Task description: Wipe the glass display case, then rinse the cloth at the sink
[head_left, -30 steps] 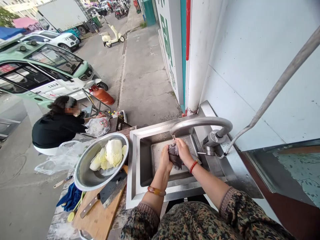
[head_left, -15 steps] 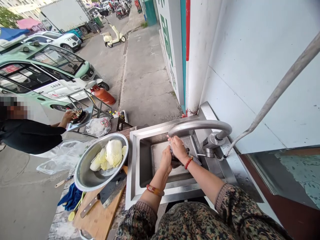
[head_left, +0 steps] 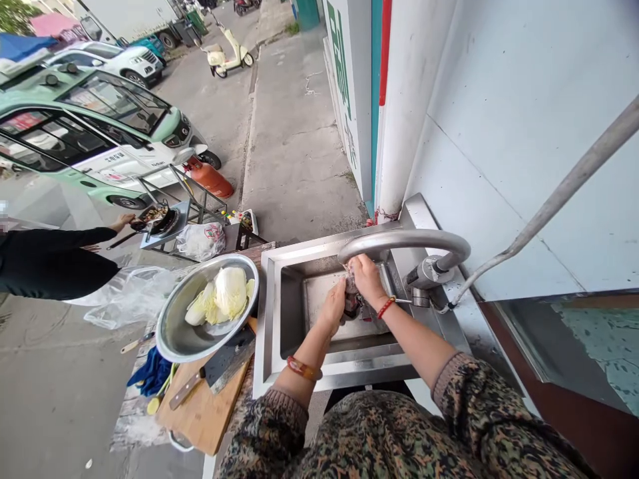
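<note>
Cloth (head_left: pixel 352 301), dark and wet, bunched between both hands low in the middle of the frame, over the sink (head_left: pixel 272 319) and right under the faucet (head_left: pixel 399 241) spout. Left hand (head_left: pixel 333 308) closed on its lower left side, right hand (head_left: pixel 366 279) closed over its top and right side, fingers curled tight; both touching it, neither nearer. Long axis hard to tell in the wad, roughly up and down in the frame, from spout toward sink floor. Mostly hidden by the fingers, only a dark strip showing between the palms. Red bracelet on the right wrist, amber bangle on the left.

Left of the sink: steel bowl (head_left: pixel 172 336) with cabbage (head_left: pixel 224 299), resting partly on a wooden board (head_left: pixel 202 416); cleaver (head_left: pixel 219 369) lying on the board just below the bowl. Blue glove (head_left: pixel 150 376) at the board's left edge. Far left of the frame: another person's sleeve (head_left: pixel 54 259) and hand reaching to a pan (head_left: pixel 157 216) on a small stove.

Against the frame of half a second ago: hands shifted up and slightly right, closer under the spout, pressed tighter together, less cloth showing. Against a second ago: cloth no longer hanging open between the palms. Other person then crouched near the bowl, now stretched toward the pan.
</note>
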{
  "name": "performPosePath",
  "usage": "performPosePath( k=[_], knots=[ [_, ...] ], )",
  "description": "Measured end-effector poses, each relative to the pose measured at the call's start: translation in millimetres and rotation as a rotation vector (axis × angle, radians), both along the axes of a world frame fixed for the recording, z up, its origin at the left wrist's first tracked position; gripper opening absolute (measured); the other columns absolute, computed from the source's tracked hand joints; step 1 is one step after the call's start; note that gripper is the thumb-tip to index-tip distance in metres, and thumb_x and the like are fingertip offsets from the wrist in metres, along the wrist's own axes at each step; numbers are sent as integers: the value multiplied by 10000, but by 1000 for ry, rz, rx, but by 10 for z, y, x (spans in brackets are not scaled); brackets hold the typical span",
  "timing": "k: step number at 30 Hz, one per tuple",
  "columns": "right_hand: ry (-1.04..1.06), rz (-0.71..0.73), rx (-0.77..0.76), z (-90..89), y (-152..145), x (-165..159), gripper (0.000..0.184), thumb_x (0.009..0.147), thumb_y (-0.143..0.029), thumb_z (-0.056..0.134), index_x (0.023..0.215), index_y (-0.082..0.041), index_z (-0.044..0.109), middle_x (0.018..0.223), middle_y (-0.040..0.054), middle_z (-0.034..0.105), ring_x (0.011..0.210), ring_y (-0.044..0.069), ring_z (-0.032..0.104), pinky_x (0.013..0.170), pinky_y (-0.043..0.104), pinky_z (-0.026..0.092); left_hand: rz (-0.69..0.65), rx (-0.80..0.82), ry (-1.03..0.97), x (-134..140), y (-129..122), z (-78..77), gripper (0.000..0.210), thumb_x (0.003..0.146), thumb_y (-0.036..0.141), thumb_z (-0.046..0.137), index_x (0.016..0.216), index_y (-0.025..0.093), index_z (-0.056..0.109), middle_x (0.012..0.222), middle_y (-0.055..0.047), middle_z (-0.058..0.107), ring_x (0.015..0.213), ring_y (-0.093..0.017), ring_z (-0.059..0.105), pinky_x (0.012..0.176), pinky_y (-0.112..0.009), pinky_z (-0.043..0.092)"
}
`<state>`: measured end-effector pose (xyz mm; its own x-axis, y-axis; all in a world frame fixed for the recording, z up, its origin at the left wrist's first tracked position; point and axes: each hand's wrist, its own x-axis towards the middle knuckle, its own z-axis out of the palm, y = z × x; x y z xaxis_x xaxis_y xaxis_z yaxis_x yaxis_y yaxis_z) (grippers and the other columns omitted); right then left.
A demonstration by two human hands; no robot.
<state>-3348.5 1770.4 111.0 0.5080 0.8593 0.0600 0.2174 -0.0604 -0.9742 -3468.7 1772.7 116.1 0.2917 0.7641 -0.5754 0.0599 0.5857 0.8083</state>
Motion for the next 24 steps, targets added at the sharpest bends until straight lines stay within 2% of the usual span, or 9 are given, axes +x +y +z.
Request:
performPosePath(
  k=[3,5,9,13,15,18,21,23,24],
  knots=[
    [139,-68,-6,122,-47,92,250,935,-318,398,823,-219,598,755,10,666,648,146,608,678,282,497,-230,243,172,-160,76,-64,223,581,229,869,725,200,701,726,-16,669,784,-205,596,737,-268,451],
    [191,-63,37,245,-114,87,247,938,-346,412,797,-222,573,754,-1,657,590,122,585,610,255,479,-290,311,272,-267,102,-159,253,497,70,836,594,214,651,665,-3,633,782,-204,578,752,-265,435],
    [222,-115,89,327,-216,105,224,928,-352,437,894,-210,607,751,-18,624,508,86,514,514,229,428,-279,306,329,-446,94,-368,224,534,24,728,547,211,605,585,14,575,717,-190,555,709,-267,416],
    [367,-307,77,177,-304,123,268,900,-342,464,1052,-194,628,787,-27,584,490,72,489,462,220,394,-232,311,388,-604,99,-494,215,545,59,712,695,201,650,620,29,597,650,-165,532,652,-255,388],
    [397,-336,69,110,-348,89,280,900,-355,476,1066,-191,632,791,-29,574,486,68,483,454,216,387,-203,331,416,-686,120,-513,251,517,49,708,700,203,633,625,32,597,655,-160,531,646,-247,378],
    [366,-335,58,46,-385,56,293,924,-383,462,1077,-198,630,791,-29,575,492,71,483,470,220,404,-152,378,434,-806,172,-470,234,524,63,687,671,208,577,616,41,569,653,-149,519,637,-237,371],
    [189,-324,19,-28,-395,93,341,959,-404,402,1100,-199,636,846,11,618,563,106,547,590,280,502,-106,435,393,-876,255,-318,209,590,106,631,739,214,532,676,48,565,661,-139,522,630,-231,388],
    [-12,-255,-13,-105,-418,95,348,947,-413,428,1099,-200,658,995,84,663,802,186,648,811,392,547,-78,478,356,-864,316,-163,225,627,122,593,819,218,524,743,46,576,692,-135,538,650,-232,408],
    [-94,-201,-28,-152,-444,65,339,929,-418,464,1093,-206,672,1104,118,663,977,237,648,938,456,513,-67,506,339,-837,339,-79,240,639,123,579,853,218,530,774,41,584,715,-135,547,672,-235,419]
  ],
)
